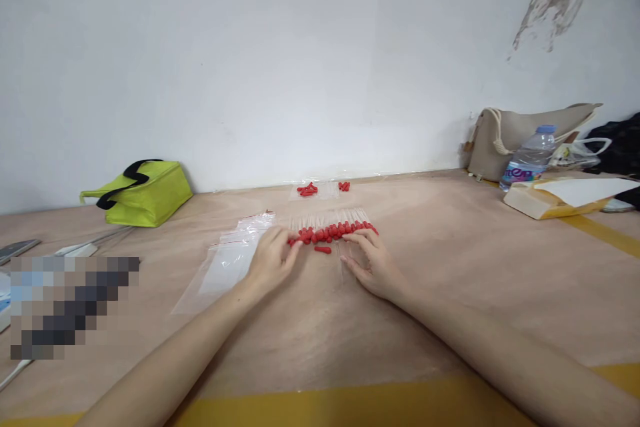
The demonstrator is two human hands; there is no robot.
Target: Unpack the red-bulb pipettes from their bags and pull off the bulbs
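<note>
A row of droppers (pixel 331 232) lies between my hands, with red rubber bulbs toward me and thin clear tubes pointing to the wall. My left hand (pixel 273 257) is at the row's left end, its thumb and forefinger closed around a red bulb there. At the right end, my right hand (pixel 374 265) touches the bulbs with its fingertips, the thumb held apart below them. A single red bulb (pixel 323 250) lies just in front of the row. Close to my right thumb is a faint clear tube (pixel 341 267).
Clear zip bags (pixel 227 263) lie left of my left hand. More red bulbs (pixel 307 189) rest on clear plastic near the wall. A lime-green bag (pixel 150 193) stands at left; a water bottle (pixel 530 157), beige bag (pixel 500 140) and opened carton (pixel 545 200) are at right.
</note>
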